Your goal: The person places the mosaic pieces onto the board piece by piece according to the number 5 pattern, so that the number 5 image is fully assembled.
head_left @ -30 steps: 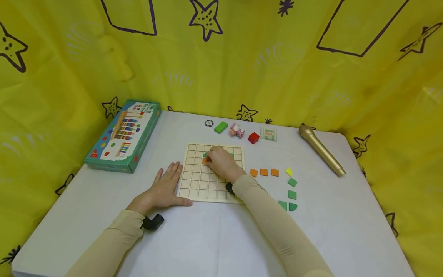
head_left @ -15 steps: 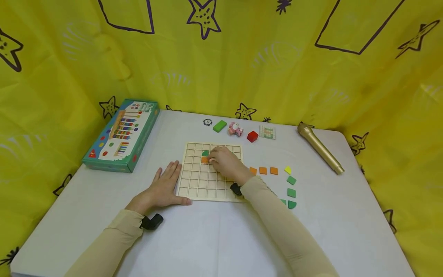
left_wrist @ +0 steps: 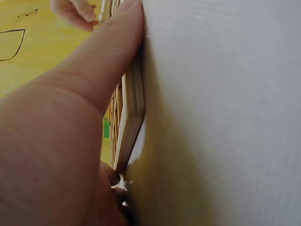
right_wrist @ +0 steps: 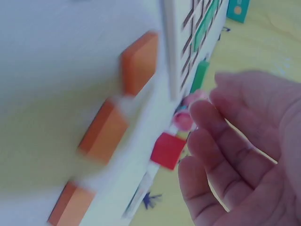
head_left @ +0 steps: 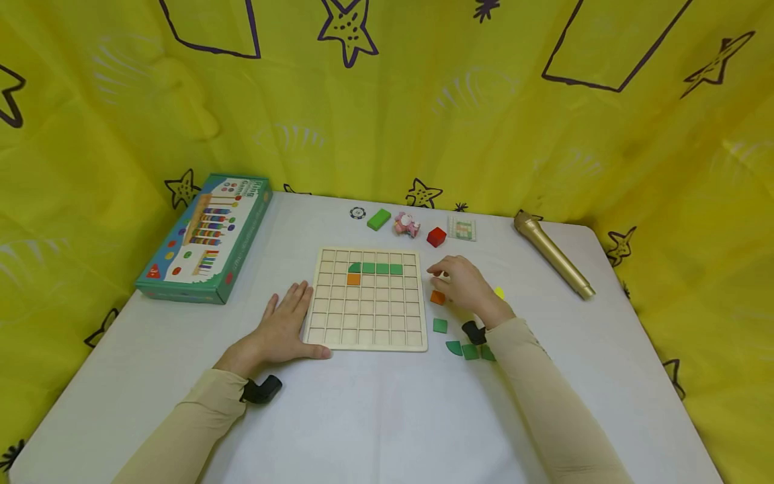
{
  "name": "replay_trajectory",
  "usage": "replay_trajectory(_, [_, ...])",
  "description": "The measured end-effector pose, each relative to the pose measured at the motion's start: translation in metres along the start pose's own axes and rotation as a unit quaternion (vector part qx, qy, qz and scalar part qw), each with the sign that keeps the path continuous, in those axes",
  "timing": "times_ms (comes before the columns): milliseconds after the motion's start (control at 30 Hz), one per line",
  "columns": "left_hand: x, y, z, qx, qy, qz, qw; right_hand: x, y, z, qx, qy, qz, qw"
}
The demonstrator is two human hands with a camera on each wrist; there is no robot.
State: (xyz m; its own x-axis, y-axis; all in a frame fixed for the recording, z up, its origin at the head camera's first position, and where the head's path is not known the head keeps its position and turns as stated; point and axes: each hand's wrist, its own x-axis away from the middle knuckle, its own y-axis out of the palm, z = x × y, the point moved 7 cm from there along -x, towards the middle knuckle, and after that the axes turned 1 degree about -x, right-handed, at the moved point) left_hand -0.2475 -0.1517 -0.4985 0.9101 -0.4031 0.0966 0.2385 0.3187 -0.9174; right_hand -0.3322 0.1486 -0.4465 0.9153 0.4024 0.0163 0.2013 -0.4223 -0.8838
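Observation:
A wooden grid board (head_left: 379, 343) lies on the table. In its cells, a green quarter-round tile (head_left: 355, 267) begins a row of green square tiles (head_left: 382, 269), with an orange square tile (head_left: 353, 279) below the quarter-round. My left hand (head_left: 284, 329) rests at the board's near left corner, fingers straight along the side and thumb along the front edge. Right of the board, my right hand (head_left: 462, 286) hovers with loosely bent fingers and nothing between them. Near it are loose orange tiles (right_wrist: 139, 63), one (head_left: 438, 297) showing beside the hand in the head view.
Loose green tiles (head_left: 470, 351) and a yellow tile (head_left: 499, 292) lie on the right, partly hidden by the arm. Behind the board sit a poker chip (head_left: 357, 213), green block (head_left: 379, 219), pink figurine (head_left: 406, 224), red block (head_left: 437, 236) and pattern card (head_left: 462, 229). A game box (head_left: 205, 235) and gold microphone (head_left: 553, 254) flank them.
My right hand has left the orange tile in its cell and moved right, off the board to above the loose orange tiles. The left hand stays at the board's corner.

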Motion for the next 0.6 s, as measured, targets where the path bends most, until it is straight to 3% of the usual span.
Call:
replay_trajectory(400, [0.0,0.001,-0.001,-0.003,-0.001,0.001,1.0,0.017,0.012,0.015,-0.002,-0.003,-0.038,0.9993])
replay_trajectory(600, [0.0,0.002,-0.002,-0.004,-0.003,-0.004,1.0,0.018,0.019,0.017,0.013,0.021,-0.046,0.9986])
